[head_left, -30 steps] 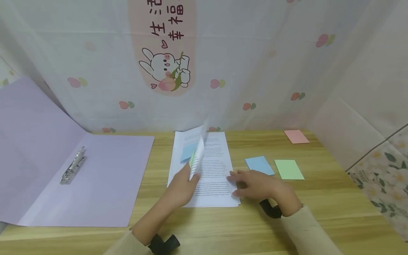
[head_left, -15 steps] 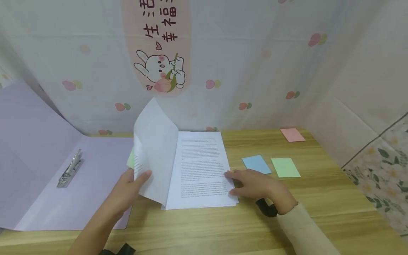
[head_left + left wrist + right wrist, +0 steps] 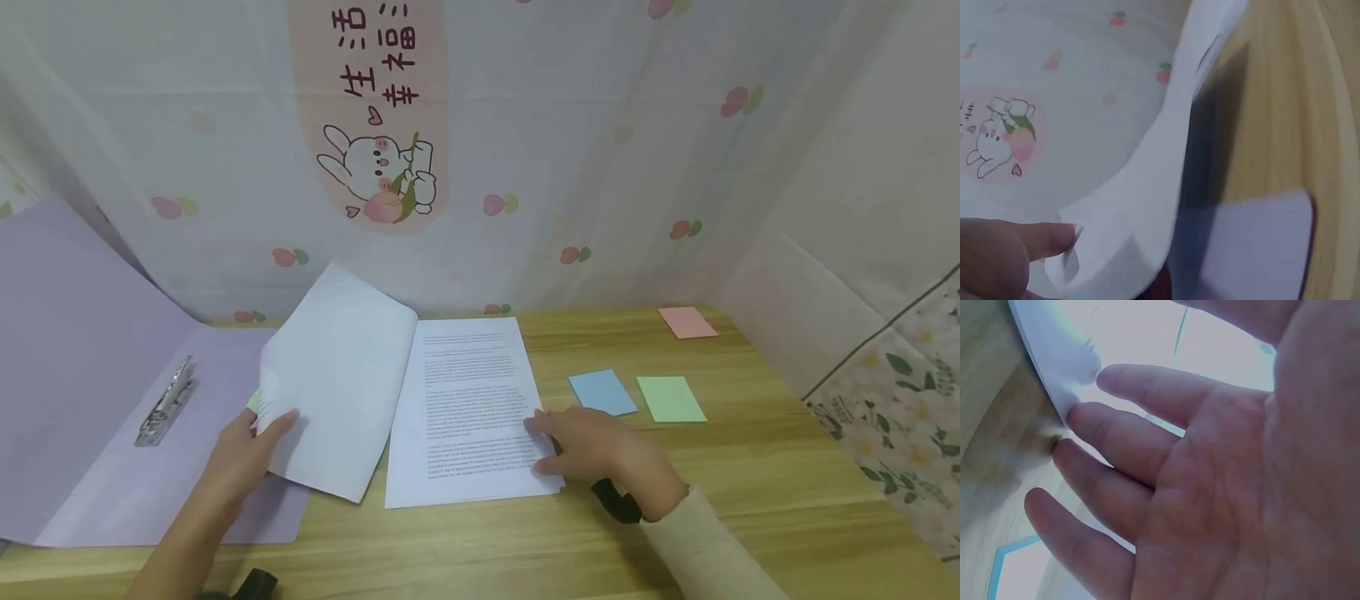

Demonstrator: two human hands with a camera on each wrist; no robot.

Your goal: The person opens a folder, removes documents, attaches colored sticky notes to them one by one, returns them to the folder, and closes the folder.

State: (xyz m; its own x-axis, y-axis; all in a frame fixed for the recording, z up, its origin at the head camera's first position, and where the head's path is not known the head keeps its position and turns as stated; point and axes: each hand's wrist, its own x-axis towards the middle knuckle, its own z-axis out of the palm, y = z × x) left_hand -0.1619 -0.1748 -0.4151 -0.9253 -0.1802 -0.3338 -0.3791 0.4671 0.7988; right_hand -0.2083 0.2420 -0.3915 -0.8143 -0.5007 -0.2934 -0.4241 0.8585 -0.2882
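Observation:
My left hand (image 3: 243, 454) pinches the outer edge of a turned-over white sheet (image 3: 337, 383), thumb on the blank side in the left wrist view. That sheet is bowed and raised off the table, overlapping the purple folder. A green slip (image 3: 253, 402) peeks out at its left edge, mostly hidden. Beside it lies a stack of printed paper (image 3: 480, 408), flat on the table. My right hand (image 3: 588, 450) rests its fingertips on the stack's right edge; in the right wrist view its fingers (image 3: 1110, 434) are extended and spread.
An open purple folder (image 3: 82, 400) with a metal clip (image 3: 167, 404) stands at the left, its cover raised. Blue (image 3: 603, 392), green (image 3: 671, 398) and pink (image 3: 687, 322) sticky notes lie on the wooden table at the right. A patterned curtain (image 3: 540, 150) hangs behind.
My left hand has swung the sheet leftward from over the stack, baring the printed page beneath, and has lowered it toward the folder. The right hand has stayed at the stack's right edge.

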